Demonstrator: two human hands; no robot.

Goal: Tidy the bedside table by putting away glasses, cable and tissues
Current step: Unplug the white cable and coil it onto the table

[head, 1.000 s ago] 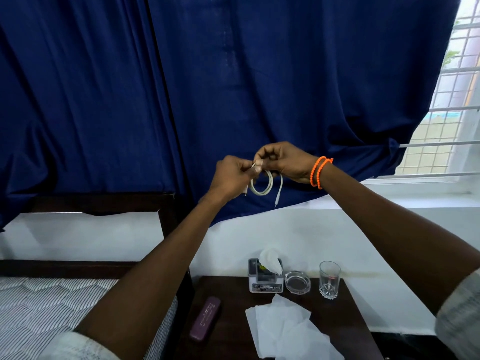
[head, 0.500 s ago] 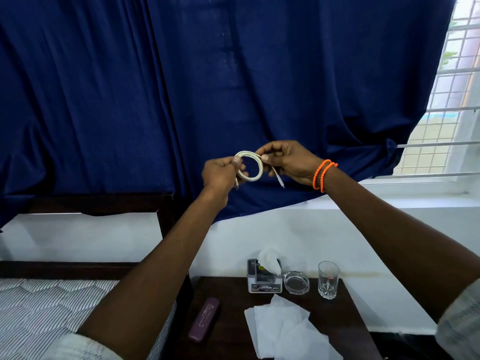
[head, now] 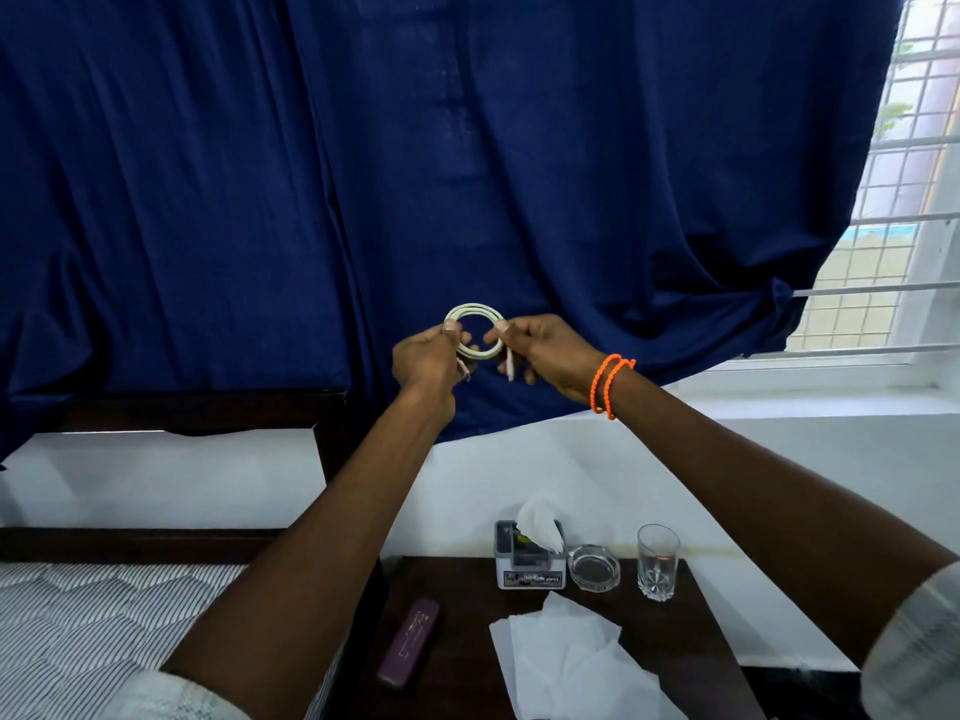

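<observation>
A white cable (head: 474,310) is coiled into a small ring, held up in front of the blue curtain. My left hand (head: 428,358) pinches its left side and my right hand (head: 545,356) pinches its right side; both plug ends hang below the fingers. On the dark bedside table (head: 467,641) below lie loose white tissues (head: 566,662), a purple glasses case (head: 409,641) and a tissue box (head: 530,563) with a tissue sticking out.
A glass ashtray (head: 595,566) and a drinking glass (head: 657,561) stand at the table's back. A bed with a striped mattress (head: 93,626) sits to the left. Behind hang the blue curtain (head: 415,174) and a barred window (head: 904,200) at right.
The cable has gone from a loose hanging loop to a neat ring held upright. Both hands have drawn slightly apart, each gripping one side of the coil.
</observation>
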